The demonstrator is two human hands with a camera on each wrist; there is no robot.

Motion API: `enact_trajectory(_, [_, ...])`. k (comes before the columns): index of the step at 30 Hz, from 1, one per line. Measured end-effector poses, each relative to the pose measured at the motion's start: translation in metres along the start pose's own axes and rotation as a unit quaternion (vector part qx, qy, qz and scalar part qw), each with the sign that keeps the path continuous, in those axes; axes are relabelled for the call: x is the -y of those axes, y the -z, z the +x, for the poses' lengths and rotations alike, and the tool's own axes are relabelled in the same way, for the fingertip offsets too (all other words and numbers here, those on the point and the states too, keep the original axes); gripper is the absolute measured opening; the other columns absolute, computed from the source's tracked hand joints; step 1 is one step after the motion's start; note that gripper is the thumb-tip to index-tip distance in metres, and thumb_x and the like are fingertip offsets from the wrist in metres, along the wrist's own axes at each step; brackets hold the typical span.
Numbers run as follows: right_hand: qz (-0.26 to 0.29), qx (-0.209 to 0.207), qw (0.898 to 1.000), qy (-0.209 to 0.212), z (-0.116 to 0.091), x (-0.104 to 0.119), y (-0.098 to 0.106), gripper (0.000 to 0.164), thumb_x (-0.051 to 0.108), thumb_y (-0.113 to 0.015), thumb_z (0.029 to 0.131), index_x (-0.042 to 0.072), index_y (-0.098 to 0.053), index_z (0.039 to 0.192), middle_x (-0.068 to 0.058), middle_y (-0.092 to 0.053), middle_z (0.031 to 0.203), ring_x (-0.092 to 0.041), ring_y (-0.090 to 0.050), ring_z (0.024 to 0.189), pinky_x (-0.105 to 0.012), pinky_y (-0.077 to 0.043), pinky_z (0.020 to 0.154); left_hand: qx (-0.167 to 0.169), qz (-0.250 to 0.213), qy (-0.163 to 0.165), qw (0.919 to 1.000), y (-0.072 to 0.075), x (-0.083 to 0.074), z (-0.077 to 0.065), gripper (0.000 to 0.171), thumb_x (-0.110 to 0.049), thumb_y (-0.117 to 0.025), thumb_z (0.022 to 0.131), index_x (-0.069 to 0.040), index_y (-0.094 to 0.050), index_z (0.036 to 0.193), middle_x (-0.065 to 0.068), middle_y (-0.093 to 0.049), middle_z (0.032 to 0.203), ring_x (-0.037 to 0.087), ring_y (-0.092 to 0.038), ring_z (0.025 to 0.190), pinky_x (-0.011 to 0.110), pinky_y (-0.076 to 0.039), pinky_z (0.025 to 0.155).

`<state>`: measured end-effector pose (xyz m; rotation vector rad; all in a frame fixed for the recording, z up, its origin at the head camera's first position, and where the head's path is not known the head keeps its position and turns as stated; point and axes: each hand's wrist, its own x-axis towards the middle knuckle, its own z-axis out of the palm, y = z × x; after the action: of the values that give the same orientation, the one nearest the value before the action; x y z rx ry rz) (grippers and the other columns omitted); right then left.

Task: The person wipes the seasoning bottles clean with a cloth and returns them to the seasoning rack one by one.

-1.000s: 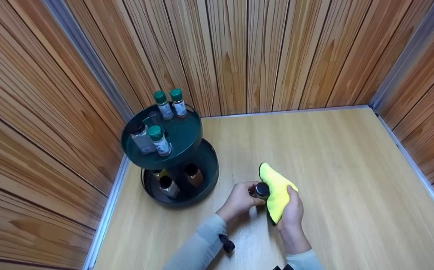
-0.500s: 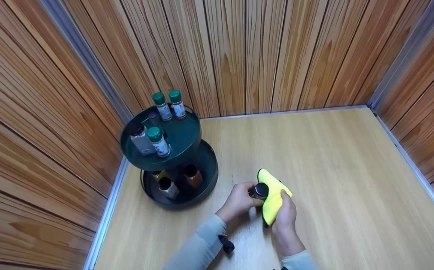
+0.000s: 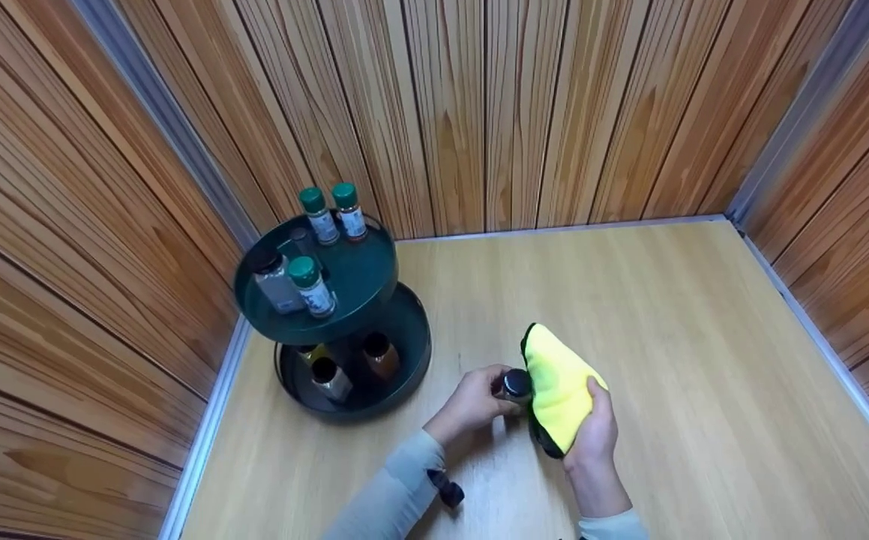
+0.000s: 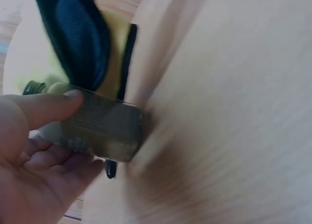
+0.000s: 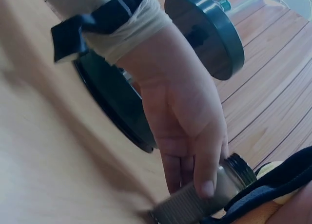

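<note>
My left hand (image 3: 471, 403) grips a glass spice jar with a black cap (image 3: 516, 384), low over the table. The left wrist view shows the jar (image 4: 109, 126) lying across the fingers, thumb on its side, its base pointing away from the palm. My right hand (image 3: 593, 435) holds a yellow cleaning cloth (image 3: 563, 386) with a black edge, the thumb on top. The cloth lies right against the jar's side and overlaps it in the head view. Its dark underside (image 4: 80, 39) shows in the left wrist view. Most of the right fingers are hidden beneath the cloth.
A dark green two-tier round rack (image 3: 363, 281) stands at the left. Its upper tier carries several jars, some green-capped (image 3: 311, 286); dark-capped jars (image 3: 331, 379) stand on the lower one. Wood-grain panels (image 3: 445, 112) wall in the light wooden table (image 3: 674, 322).
The cloth and right hand move left with the jar, then back to the right, where more of the cloth spreads out. The left hand keeps its grip on the jar and shifts slightly left.
</note>
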<state>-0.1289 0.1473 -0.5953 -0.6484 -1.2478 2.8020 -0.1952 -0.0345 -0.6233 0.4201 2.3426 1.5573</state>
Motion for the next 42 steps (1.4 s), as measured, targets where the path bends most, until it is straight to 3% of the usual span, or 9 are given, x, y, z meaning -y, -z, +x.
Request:
enact_trajectory(4, [-0.005,0.005,1.0,0.002,0.003,0.002,0.002,0.046,0.048,-0.036,0.108,0.013,-0.048,0.134,-0.001,-0.065,0.113,-0.016,-0.064,0.102,-0.033,-0.056,0.086,0.012,0.028,0.016,0.9994,0.004,-0.006,0.001,0.059,-0.002,-0.083,0.081,-0.016,-0.063,0.134,-0.004,-0.068,0.128,0.011,-0.06,0.123,0.032,-0.046,0.109])
enact_trajectory(8, [-0.014,0.008,1.0,0.017,0.005,0.004,0.002,0.045,0.047,-0.035,0.109,0.012,-0.048,0.135,-0.001,-0.066,0.117,-0.016,-0.065,0.106,-0.033,-0.056,0.09,-0.031,0.066,0.033,0.9968,-0.002,-0.013,-0.004,0.08,-0.024,-0.088,0.081,-0.01,-0.049,0.148,0.009,-0.057,0.144,0.021,-0.056,0.131,0.037,-0.044,0.112])
enact_trajectory(13, [-0.015,0.029,0.999,0.033,0.011,0.009,0.0,0.046,0.046,-0.034,0.109,0.011,-0.048,0.137,-0.002,-0.067,0.121,-0.017,-0.065,0.112,-0.033,-0.055,0.094,-0.122,0.126,0.044,0.9834,-0.019,-0.021,-0.007,0.087,-0.052,-0.089,0.074,-0.006,-0.051,0.137,0.008,-0.055,0.129,0.02,-0.054,0.119,0.036,-0.048,0.105])
enact_trajectory(18, [-0.032,0.046,0.997,0.05,0.014,0.01,-0.005,0.046,0.044,-0.034,0.11,0.009,-0.051,0.134,-0.002,-0.069,0.116,-0.017,-0.067,0.107,-0.033,-0.056,0.09,-0.16,0.144,0.054,0.9751,-0.025,-0.024,-0.007,0.066,-0.039,-0.091,0.074,-0.005,-0.058,0.119,0.004,-0.057,0.113,0.017,-0.056,0.106,0.035,-0.05,0.098])
enact_trajectory(25, [-0.071,0.056,0.993,0.082,0.017,-0.001,-0.012,0.041,0.037,-0.038,0.11,0.004,-0.058,0.123,-0.004,-0.071,0.107,-0.016,-0.068,0.096,-0.03,-0.057,0.084,-0.114,0.161,0.015,0.9801,-0.014,-0.025,-0.009,0.05,-0.022,-0.088,0.074,-0.006,-0.065,0.116,0.008,-0.069,0.113,0.016,-0.064,0.104,0.035,-0.053,0.096])
enact_trajectory(29, [-0.131,0.039,0.986,0.094,0.02,-0.016,-0.012,0.042,0.038,-0.045,0.109,0.002,-0.061,0.119,-0.001,-0.071,0.098,-0.012,-0.066,0.088,-0.027,-0.056,0.079,-0.079,0.147,0.009,0.9859,-0.006,-0.025,-0.009,0.044,-0.014,-0.087,0.075,-0.011,-0.069,0.115,0.005,-0.073,0.113,0.016,-0.066,0.103,0.035,-0.053,0.097])
enact_trajectory(33, [-0.195,-0.009,0.979,0.063,0.023,-0.035,-0.001,0.045,0.043,-0.045,0.108,0.002,-0.061,0.119,0.002,-0.069,0.091,-0.01,-0.065,0.081,-0.027,-0.055,0.073,-0.05,0.122,0.017,0.9911,-0.003,-0.023,-0.009,0.049,-0.006,-0.085,0.074,-0.008,-0.07,0.12,0.005,-0.074,0.113,0.019,-0.067,0.103,0.032,-0.054,0.094])
enact_trajectory(36, [-0.215,-0.019,0.976,0.028,0.025,-0.046,0.007,0.048,0.045,-0.042,0.109,0.003,-0.059,0.124,0.002,-0.069,0.093,-0.01,-0.065,0.082,-0.027,-0.055,0.074,-0.045,0.12,0.021,0.9915,-0.002,-0.021,-0.009,0.051,-0.003,-0.085,0.071,-0.005,-0.07,0.12,0.007,-0.074,0.112,0.021,-0.068,0.101,0.03,-0.054,0.091])
enact_trajectory(42, [-0.198,-0.007,0.98,0.006,0.019,-0.031,-0.003,0.054,0.051,-0.043,0.107,0.004,-0.054,0.131,-0.001,-0.065,0.105,-0.012,-0.063,0.091,-0.029,-0.054,0.08,-0.054,0.147,0.016,0.9876,-0.002,-0.021,-0.01,0.045,-0.006,-0.087,0.07,-0.008,-0.072,0.113,0.004,-0.075,0.106,0.017,-0.067,0.095,0.031,-0.054,0.091])
